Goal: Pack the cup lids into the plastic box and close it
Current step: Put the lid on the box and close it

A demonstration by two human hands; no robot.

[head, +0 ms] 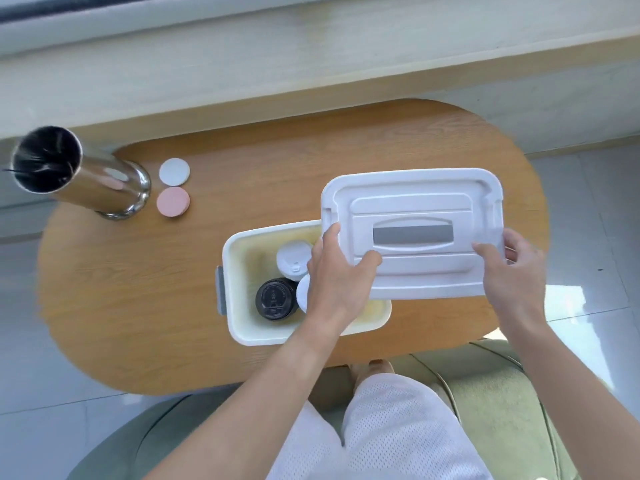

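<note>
Two hands held the white box lid (412, 233) above the right part of the open plastic box (239, 271), which sat on the oval wooden bench (138, 289). The left hand (336, 271) had its grip closed on the lid's near left edge, thumb on top and fingers spread up the left side; the right hand (512, 265) was clamped on the near right corner in the same way. The lid hung offset to the right and a little beyond the box, covering only its right portion.

Inside the box lay a white cup lid (292, 258) with a sip tab and a black cup lid (276, 299); a third pale round piece (303, 292) showed beside the left wrist, probably another lid, though the hand hid most of it. The packing therefore looked done, and the step in hand was the closing.

A white disc (174, 171) and a pink disc (172, 201) lay well apart on the bench, just beside a steel cylinder (83, 171); whether they counted as lids could not be told.

The next move called for sliding the lid leftward until its corners matched the box rim, lowering it flat, then pressing the edges down. The grey latch (220, 289) on the left end would likely need snapping over.
</note>
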